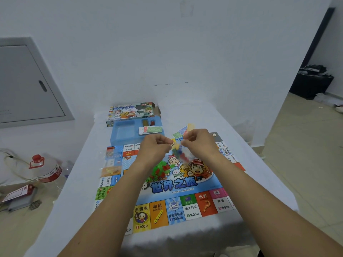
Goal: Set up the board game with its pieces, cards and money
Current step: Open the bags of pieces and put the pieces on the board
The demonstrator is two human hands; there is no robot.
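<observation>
The colourful game board [185, 184] lies unfolded on the white table. Above its middle, my left hand [155, 148] and my right hand [199, 143] each pinch the top of a small clear bag of coloured pawns [179, 154] hanging between them. A heap of green and red plastic houses [160, 168] lies on the board under my left wrist. Several money notes [182, 131] are fanned out at the board's far edge. A stack of cards [150, 130] rests on the blue plastic tray [124, 133]. Another clear bag [111, 153] lies on the board's left edge.
The game box [130, 111] stands behind the tray against the wall. On the floor to the left stand a large water bottle [47, 168] with a red cap and some small items [18, 197]. The table [74, 182] has a white cloth.
</observation>
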